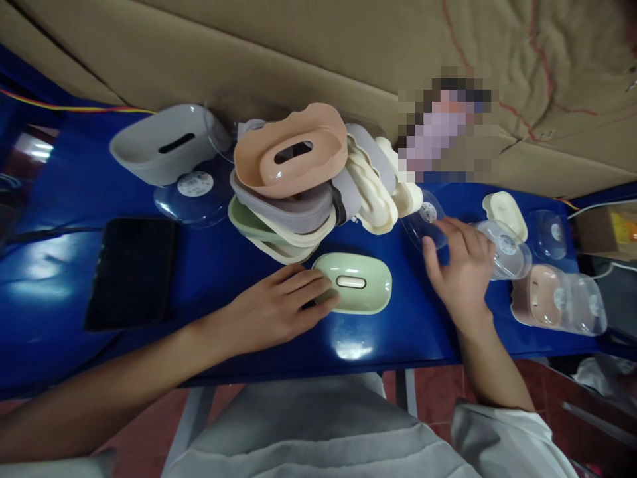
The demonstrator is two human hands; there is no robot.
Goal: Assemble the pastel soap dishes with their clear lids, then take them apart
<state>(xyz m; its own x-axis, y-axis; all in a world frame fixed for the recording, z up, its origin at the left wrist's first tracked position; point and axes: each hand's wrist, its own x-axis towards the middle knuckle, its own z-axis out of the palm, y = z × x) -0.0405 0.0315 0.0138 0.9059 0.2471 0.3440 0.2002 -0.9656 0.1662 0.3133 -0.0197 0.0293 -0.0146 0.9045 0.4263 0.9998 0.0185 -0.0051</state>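
Note:
A light green oval plastic case with a pale bar in its central slot sits on the blue table in front of me. My left hand grips the left end of this case, its fingers curled over the rim and its thumb mostly hidden. To the right, my right hand reaches over the table with thumb and fingers apart. It is at the edge of a clear plastic lid bearing a round white sticker. I cannot tell whether the fingertips touch that lid.
Peach, grey, cream and green shells are piled behind the case. A grey shell and another clear lid lie left, near a black tablet. More lids and a pink case stand right. Brown cloth hangs behind.

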